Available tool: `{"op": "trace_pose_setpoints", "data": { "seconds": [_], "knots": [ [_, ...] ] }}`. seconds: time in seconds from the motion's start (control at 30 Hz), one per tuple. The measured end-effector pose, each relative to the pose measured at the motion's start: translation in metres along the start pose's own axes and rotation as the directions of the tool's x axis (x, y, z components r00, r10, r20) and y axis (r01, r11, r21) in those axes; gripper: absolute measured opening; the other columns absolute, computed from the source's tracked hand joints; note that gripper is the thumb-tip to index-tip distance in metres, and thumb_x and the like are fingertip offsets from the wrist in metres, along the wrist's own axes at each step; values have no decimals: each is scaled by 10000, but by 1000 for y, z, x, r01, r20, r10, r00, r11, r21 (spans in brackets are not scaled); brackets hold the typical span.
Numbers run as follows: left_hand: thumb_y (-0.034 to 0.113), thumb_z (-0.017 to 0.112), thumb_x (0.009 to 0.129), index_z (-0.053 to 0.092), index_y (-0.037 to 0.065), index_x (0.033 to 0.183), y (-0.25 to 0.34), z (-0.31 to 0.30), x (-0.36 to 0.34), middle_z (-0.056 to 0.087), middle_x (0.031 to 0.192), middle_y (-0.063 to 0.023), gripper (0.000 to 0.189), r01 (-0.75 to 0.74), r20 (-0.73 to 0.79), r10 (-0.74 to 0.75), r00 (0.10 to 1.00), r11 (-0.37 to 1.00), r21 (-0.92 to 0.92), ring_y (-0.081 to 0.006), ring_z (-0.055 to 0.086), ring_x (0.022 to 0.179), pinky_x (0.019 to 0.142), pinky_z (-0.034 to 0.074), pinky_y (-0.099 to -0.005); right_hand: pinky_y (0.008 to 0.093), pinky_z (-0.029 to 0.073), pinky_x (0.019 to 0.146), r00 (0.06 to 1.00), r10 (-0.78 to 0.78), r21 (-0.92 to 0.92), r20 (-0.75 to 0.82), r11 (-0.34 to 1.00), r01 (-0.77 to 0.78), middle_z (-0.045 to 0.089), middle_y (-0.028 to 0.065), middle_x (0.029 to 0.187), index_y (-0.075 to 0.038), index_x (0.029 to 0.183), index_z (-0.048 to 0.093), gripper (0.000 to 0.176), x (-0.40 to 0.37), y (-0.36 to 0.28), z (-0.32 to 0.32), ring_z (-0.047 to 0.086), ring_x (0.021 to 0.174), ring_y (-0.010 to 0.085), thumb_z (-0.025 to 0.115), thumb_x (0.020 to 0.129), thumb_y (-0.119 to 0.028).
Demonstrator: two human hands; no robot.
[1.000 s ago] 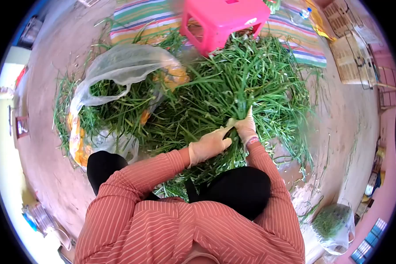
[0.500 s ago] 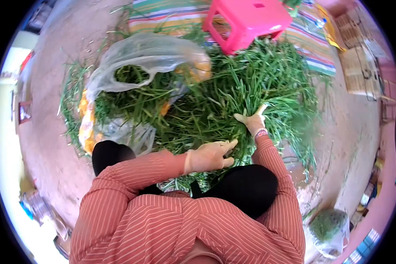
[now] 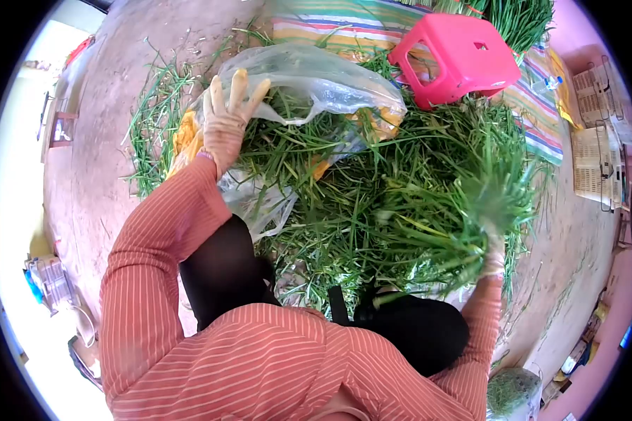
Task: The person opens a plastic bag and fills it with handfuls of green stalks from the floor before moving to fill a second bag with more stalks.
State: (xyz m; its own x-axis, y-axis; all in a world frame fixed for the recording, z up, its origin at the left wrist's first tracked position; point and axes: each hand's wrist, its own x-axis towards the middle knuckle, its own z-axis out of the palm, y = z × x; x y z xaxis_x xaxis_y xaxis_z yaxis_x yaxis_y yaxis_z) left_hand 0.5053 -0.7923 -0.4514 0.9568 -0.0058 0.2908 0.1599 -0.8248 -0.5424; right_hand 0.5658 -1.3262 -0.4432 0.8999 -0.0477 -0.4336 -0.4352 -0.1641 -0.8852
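My left hand [image 3: 226, 123], gloved: grip released, fingers [image 3: 240, 83] spread at left edge of bag [image 3: 316, 77]. Bag lies on heap [image 3: 344, 182] of greens on floor [image 3: 105, 168]. Stool [image 3: 463, 52] (pink) behind heap. My right hand [image 3: 494, 258], far right: grip clenched on bunch [image 3: 481, 200], blurred.

Sunlit bare floor [image 3: 91, 189], pink stool [image 3: 463, 56]
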Motion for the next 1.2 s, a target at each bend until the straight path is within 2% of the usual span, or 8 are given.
{"op": "trace_pose_setpoints", "data": {
  "seconds": [0.3,0.37,0.67,0.77,0.83,0.97,1.1,1.2],
  "knots": [
    [112,489,817,445,165,1298,-36,41,47,641,874,-88,486,151,168,-132,977,983,-104,-200,578,598,577,485,-310,351,459,849,933,-87,-321,348,925,206,632,118,1030,9,1083,595,378,-81,-56,16,588,960,184,504,890,-302],
    [148,519,827,404,153,1338,-51,46,52,628,975,-132,524,159,29,-196,980,690,-706,-281,626,759,685,501,-344,362,434,911,822,-232,-351,520,819,454,644,124,1046,-36,1079,608,344,-96,-74,27,590,1020,173,408,948,-283],
    [163,479,870,619,53,1015,-105,36,86,637,813,-150,229,-83,88,178,980,770,-633,-293,631,743,705,510,-325,271,513,791,701,420,-580,576,815,-12,598,71,1124,-58,1178,530,324,-104,-100,66,617,857,150,489,913,-240],
    [189,463,896,604,24,1031,-99,85,93,627,761,-130,255,-222,-31,258,966,758,-613,-245,625,708,671,499,-312,376,348,992,627,405,-666,665,702,252,494,148,1262,24,1193,517,375,-112,-123,144,474,1144,220,526,872,-170],
    [242,438,931,579,27,1079,-112,22,75,612,742,-78,297,136,190,163,968,297,-945,-160,594,672,627,473,-286,371,335,1008,542,249,-507,802,763,400,508,150,1252,23,1209,499,442,-122,-142,228,473,1159,222,588,818,-162],
    [66,458,816,508,26,1157,-100,37,80,632,829,-179,347,-236,-236,116,965,-18,-972,-308,628,667,600,509,-367,319,407,911,376,78,-215,923,917,337,579,102,1139,2,1257,461,636,-57,-78,366,532,1006,188,711,704,-188],
    [193,498,919,570,-6,1088,-129,-54,26,650,984,-68,271,-139,-105,281,954,104,-985,-114,588,910,841,439,-263,297,423,904,697,-152,-251,701,862,440,632,102,1028,1,1056,614,402,32,-8,465,573,986,193,699,730,-218],
    [247,455,919,618,71,1057,-140,-78,-8,639,938,-169,277,-88,-59,244,968,109,-990,-278,614,842,787,462,-307,319,415,914,821,-276,28,500,952,304,613,137,1049,-1,1100,576,470,32,-68,500,560,1013,233,649,742,-296]
  ]
}}
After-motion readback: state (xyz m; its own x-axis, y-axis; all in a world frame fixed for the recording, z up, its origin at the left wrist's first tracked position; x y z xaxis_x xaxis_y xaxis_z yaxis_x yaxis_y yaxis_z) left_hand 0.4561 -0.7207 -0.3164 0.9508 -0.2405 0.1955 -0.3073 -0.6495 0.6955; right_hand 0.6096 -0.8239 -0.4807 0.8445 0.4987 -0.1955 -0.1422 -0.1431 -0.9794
